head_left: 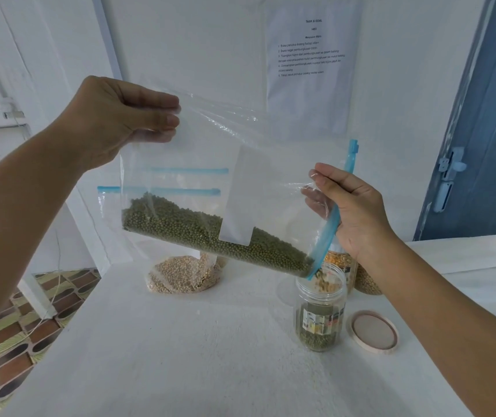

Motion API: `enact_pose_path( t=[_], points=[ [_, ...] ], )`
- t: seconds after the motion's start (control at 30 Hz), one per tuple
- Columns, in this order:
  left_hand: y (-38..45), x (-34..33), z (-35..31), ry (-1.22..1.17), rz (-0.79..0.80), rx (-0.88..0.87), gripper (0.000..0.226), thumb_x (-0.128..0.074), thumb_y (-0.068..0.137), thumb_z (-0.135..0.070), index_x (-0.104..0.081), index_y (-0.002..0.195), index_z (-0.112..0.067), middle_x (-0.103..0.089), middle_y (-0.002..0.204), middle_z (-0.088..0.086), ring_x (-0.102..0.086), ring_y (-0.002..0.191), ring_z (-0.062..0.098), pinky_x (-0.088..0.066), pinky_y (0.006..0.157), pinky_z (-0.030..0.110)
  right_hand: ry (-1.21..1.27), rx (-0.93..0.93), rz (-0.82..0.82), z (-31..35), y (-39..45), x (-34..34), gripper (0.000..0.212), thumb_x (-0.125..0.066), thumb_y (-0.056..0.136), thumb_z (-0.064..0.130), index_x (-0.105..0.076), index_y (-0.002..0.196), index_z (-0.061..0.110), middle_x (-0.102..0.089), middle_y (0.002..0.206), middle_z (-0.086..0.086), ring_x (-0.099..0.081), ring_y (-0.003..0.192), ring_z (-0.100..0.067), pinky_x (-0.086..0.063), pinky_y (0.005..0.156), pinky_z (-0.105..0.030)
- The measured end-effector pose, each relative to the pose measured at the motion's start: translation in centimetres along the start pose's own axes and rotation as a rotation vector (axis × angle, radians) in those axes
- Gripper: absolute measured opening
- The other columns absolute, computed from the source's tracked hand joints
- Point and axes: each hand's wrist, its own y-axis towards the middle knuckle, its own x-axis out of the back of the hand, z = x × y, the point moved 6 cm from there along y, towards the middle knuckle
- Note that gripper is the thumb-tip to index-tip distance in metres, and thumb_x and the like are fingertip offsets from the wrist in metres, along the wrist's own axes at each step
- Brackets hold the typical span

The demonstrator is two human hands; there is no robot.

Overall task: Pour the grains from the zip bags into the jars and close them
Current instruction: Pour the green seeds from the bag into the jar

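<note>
Nearest, on the white bench [180, 356]: an open jar [320, 311] part filled with green grains and its lid [374, 331] lying off just beside it, so pouring seemed underway and closing not yet done. Above it, held tilted with the blue zip mouth over the jar rim: the zip bag [210, 188], most of its green grains [210, 233] left inside, gripped at the zip end by the right hand [352, 212] and pinched at the raised bottom corner by the left hand [120, 115]. Farther back: a bag of pale grains [183, 273] apparently unpoured, and other jars [358, 272] partly hidden behind the right wrist, lids impossible to tell.
</note>
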Motion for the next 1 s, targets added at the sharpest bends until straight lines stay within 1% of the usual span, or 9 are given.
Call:
enact_pose_path(
  t=[0.23, 0.33, 0.57, 0.67, 0.8, 1.0],
  points=[
    [-0.06, -0.12, -0.14, 0.015, 0.002, 0.0, 0.034, -0.083, 0.074, -0.001, -0.076, 0.108, 0.0, -0.08, 0.094, 0.008, -0.077, 0.084, 0.022, -0.064, 0.087, 0.036, 0.001, 0.002, 0.003, -0.09, -0.03, -0.03, 0.023, -0.072, 0.092, 0.0, -0.076, 0.113, 0.008, -0.079, 0.104, -0.006, -0.078, 0.088, -0.024, -0.063, 0.079, -0.032],
    [-0.13, -0.17, -0.23, 0.011, 0.003, 0.0, 0.034, -0.083, 0.073, -0.002, -0.076, 0.106, -0.002, -0.08, 0.093, 0.008, -0.077, 0.084, 0.022, -0.064, 0.086, 0.036, 0.001, 0.001, 0.005, -0.12, -0.03, 0.0, 0.024, -0.072, 0.091, 0.0, -0.076, 0.113, 0.009, -0.079, 0.105, -0.006, -0.078, 0.087, -0.024, -0.064, 0.081, -0.033],
    [0.0, -0.14, -0.34, 0.015, -0.003, -0.007, 0.038, -0.084, 0.072, -0.002, -0.076, 0.109, 0.001, -0.08, 0.099, 0.011, -0.077, 0.088, 0.024, -0.064, 0.086, 0.037, 0.004, 0.007, -0.002, 0.04, 0.01, -0.13, 0.025, -0.073, 0.091, 0.001, -0.076, 0.114, 0.009, -0.08, 0.104, -0.005, -0.078, 0.088, -0.024, -0.063, 0.078, -0.031],
    [0.05, -0.12, -0.29, 0.014, -0.004, -0.005, 0.041, -0.083, 0.073, -0.001, -0.074, 0.113, 0.003, -0.08, 0.096, 0.01, -0.077, 0.086, 0.024, -0.064, 0.086, 0.037, 0.009, 0.0, 0.005, -0.07, -0.02, -0.13, 0.025, -0.072, 0.091, 0.001, -0.076, 0.115, 0.007, -0.079, 0.105, -0.006, -0.078, 0.088, -0.024, -0.063, 0.078, -0.031],
    [0.03, -0.1, -0.12, 0.011, -0.001, 0.0, 0.034, -0.084, 0.073, -0.001, -0.076, 0.106, -0.001, -0.08, 0.094, 0.01, -0.077, 0.086, 0.024, -0.064, 0.086, 0.037, 0.006, 0.001, 0.001, -0.17, 0.05, -0.09, 0.025, -0.073, 0.091, 0.001, -0.076, 0.114, 0.008, -0.079, 0.105, -0.006, -0.078, 0.089, -0.024, -0.062, 0.078, -0.031],
    [0.06, 0.02, -0.12, 0.016, -0.003, -0.004, 0.034, -0.085, 0.072, -0.002, -0.077, 0.105, -0.003, -0.08, 0.097, 0.011, -0.076, 0.087, 0.025, -0.064, 0.087, 0.038, 0.015, -0.002, -0.002, -0.19, 0.21, -0.08, 0.025, -0.073, 0.09, 0.0, -0.076, 0.115, 0.008, -0.079, 0.106, -0.007, -0.078, 0.09, -0.026, -0.062, 0.077, -0.03]
  ],
)
